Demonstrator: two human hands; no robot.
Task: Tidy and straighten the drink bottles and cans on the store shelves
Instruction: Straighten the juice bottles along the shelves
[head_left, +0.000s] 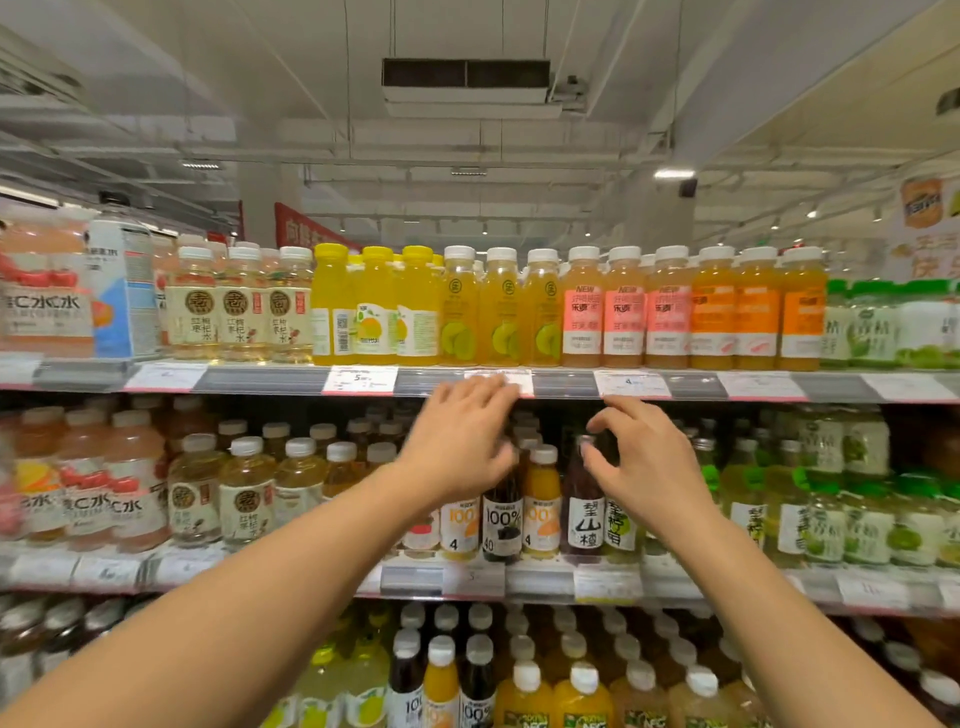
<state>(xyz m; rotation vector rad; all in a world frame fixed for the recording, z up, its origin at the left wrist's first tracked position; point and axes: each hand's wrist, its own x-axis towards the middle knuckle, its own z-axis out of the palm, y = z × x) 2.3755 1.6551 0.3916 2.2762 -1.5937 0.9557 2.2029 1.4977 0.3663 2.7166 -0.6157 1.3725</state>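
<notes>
Now right hand (641, 462) fingers pinch the dark bottle (584, 499) cap — left hand (457, 441) fingers blurred.

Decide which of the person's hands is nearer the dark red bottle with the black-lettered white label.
Right. The right hand reaches its neck; the left hand is two bottles leftward of the dark red bottle.

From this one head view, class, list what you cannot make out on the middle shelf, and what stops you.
- Left hand: its fingers are motion-blurred, so any contact with the dark juice bottle is unclear.
- Right hand: it covers the dark red bottle's cap; grip unclear.
- Price tags: print too small and blurred.
</notes>
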